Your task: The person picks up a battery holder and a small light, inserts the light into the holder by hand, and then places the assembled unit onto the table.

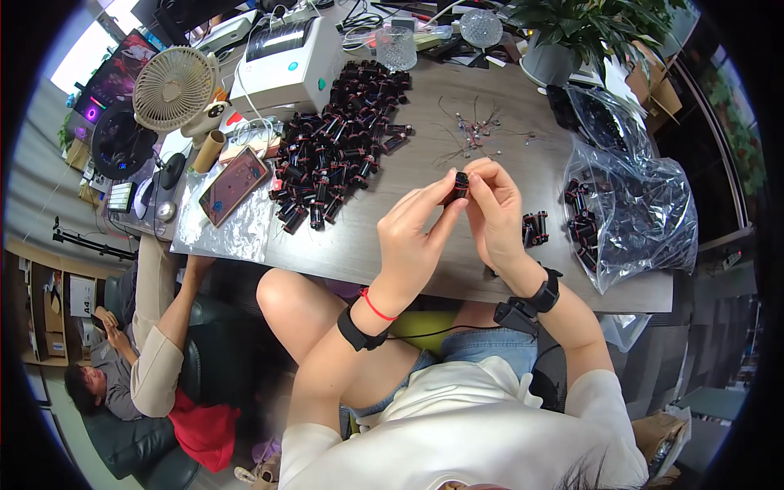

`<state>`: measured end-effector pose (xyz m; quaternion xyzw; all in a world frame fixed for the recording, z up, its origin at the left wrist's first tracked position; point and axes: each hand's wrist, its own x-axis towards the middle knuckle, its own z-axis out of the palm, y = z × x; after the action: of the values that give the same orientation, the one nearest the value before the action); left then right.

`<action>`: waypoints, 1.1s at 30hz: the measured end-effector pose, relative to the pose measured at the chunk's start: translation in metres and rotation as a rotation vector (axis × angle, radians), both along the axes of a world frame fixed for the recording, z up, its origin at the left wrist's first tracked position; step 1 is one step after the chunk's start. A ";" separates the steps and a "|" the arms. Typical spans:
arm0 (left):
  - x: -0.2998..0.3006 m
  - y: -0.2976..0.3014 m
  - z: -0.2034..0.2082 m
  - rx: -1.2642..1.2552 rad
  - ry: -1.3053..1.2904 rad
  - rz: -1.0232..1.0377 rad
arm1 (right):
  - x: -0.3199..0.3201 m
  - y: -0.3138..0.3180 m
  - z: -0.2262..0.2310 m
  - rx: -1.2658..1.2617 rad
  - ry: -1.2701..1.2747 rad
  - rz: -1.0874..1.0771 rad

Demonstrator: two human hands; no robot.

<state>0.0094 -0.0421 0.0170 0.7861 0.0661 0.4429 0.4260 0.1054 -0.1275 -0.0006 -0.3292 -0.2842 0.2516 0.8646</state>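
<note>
Over the desk's front half, my left hand [415, 224] and my right hand [496, 208] meet at the fingertips around a small black cylindrical part [461, 183]. Both hands pinch it between thumb and fingers, which partly hide it. To the left lies a large heap of similar black parts [339, 143] with reddish bits and thin wires. A few more black parts [536, 229] lie just right of my right hand. Beyond my fingers is a loose cluster of thin wires with tiny pieces [475, 131].
A clear plastic bag [641, 220] with black parts lies at the right. At the left are a phone [234, 186] on plastic film, a beige fan [175, 88] and a white printer [286, 65]. A potted plant [549, 61] stands behind. Another person [122, 367] sits at far left.
</note>
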 end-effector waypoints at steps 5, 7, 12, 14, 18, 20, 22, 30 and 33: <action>-0.001 0.001 0.004 -0.063 0.013 -0.023 | 0.001 0.001 0.000 -0.005 -0.010 0.032; -0.002 0.001 0.012 -0.146 0.017 -0.042 | 0.004 0.001 0.001 -0.009 -0.011 0.049; -0.006 0.008 0.018 -0.338 0.060 -0.131 | 0.006 -0.003 0.007 -0.059 0.059 0.165; -0.007 0.012 0.017 -0.350 0.077 -0.154 | 0.003 -0.003 0.009 -0.137 0.069 0.160; -0.006 0.017 0.021 -0.456 0.068 -0.258 | 0.017 -0.006 -0.001 -0.071 0.033 0.216; -0.007 0.018 0.024 -0.308 0.078 -0.214 | 0.019 -0.005 -0.003 -0.063 -0.003 0.221; -0.007 0.020 0.023 -0.237 0.084 -0.191 | 0.020 -0.004 -0.002 -0.040 -0.076 0.227; -0.008 0.019 0.024 -0.214 0.166 -0.128 | 0.021 -0.005 0.000 -0.107 -0.088 0.178; -0.005 0.021 0.017 -0.030 0.138 -0.099 | 0.020 -0.006 0.001 -0.122 -0.093 0.176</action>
<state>0.0041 -0.0213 0.0344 0.8105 0.0629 0.3651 0.4537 0.1257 -0.1331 -0.0001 -0.3662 -0.3358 0.3280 0.8035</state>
